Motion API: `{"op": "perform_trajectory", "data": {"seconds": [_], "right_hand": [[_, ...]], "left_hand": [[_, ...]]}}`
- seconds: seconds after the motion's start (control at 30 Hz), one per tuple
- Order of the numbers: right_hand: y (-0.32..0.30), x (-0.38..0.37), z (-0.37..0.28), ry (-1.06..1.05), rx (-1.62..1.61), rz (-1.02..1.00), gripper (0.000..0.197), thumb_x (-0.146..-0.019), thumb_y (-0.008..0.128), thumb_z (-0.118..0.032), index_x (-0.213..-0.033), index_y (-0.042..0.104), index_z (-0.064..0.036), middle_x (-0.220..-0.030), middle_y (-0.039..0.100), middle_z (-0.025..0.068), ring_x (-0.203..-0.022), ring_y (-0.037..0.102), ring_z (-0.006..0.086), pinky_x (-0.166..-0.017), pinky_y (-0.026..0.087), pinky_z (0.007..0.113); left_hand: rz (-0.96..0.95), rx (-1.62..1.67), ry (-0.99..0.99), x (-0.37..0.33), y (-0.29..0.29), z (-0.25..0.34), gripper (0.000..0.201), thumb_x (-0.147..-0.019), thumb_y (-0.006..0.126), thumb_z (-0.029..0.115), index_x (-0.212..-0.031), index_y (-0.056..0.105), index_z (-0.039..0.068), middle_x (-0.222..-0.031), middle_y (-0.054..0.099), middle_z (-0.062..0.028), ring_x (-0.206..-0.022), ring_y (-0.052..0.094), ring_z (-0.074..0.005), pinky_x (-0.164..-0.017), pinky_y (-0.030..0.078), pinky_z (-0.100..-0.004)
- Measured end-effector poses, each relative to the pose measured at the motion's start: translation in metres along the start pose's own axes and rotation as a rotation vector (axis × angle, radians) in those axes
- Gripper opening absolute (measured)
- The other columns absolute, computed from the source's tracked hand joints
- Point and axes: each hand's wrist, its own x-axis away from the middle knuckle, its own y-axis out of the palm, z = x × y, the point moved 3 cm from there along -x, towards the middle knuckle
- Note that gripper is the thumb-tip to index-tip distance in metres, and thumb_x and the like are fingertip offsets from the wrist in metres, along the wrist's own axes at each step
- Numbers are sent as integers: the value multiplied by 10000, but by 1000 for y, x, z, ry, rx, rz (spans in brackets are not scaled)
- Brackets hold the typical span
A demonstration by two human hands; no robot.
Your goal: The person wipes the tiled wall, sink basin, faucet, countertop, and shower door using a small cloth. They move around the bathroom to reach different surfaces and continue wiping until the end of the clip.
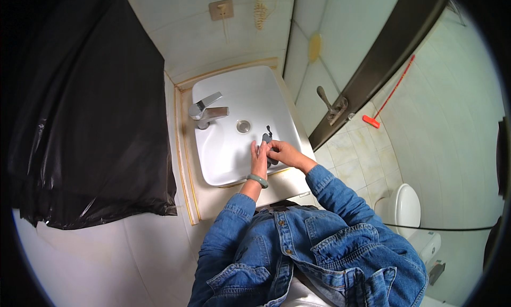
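Note:
Over the near right part of the white washbasin (223, 166), both my hands are at a small dark grey object (265, 138) with a thin black strap or loop at its far end. My left hand (259, 159), with a green bangle at its wrist, holds it from the left side, fingers pointing away from me. The fingers of my right hand (286, 153) are closed on its right side. My hands cover much of the object, so its exact kind cannot be made out.
A chrome tap (213, 113) stands at the basin's left, beside the round drain (243, 126). Black plastic sheeting (101, 120) hangs at left. On the right are a door handle (332, 105), a red long-handled floor tool (371, 121) and a toilet (406, 207).

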Motion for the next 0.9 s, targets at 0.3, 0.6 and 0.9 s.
{"op": "perform_trajectory", "data": {"seconds": [0.3, 0.6, 0.9], "right_hand": [[-50, 95, -50, -130, -62, 604, 374, -933, 574, -108, -1289, 476, -48, -1126, 586, 60, -1017, 569, 131, -857, 475, 283], [-194, 125, -145, -555, -3, 1139, 525, -1033, 400, -299, -1463, 305, -13, -1496, 337, 143, -1404, 291, 235, -1145, 234, 358], [-236, 93, -160, -681, -334, 589, 578, -1047, 293, -437, -1464, 328, -39, -1470, 384, 89, -1354, 351, 201, -1136, 251, 342]], "left_hand": [[-235, 161, 22, 57, 55, 42, 454, -963, 566, 126, -1380, 425, 16, -1239, 569, -83, -1085, 576, -187, -941, 473, -301], [-257, -312, 946, 74, 220, 162, 555, -910, 483, 19, -1439, 316, 47, -1534, 202, -259, -1436, 199, -383, -1154, 213, -423], [-301, -121, 1013, 45, 315, 140, 491, -984, 388, 144, -1445, 331, -12, -1489, 367, -201, -1381, 353, -337, -1124, 296, -372]]}}
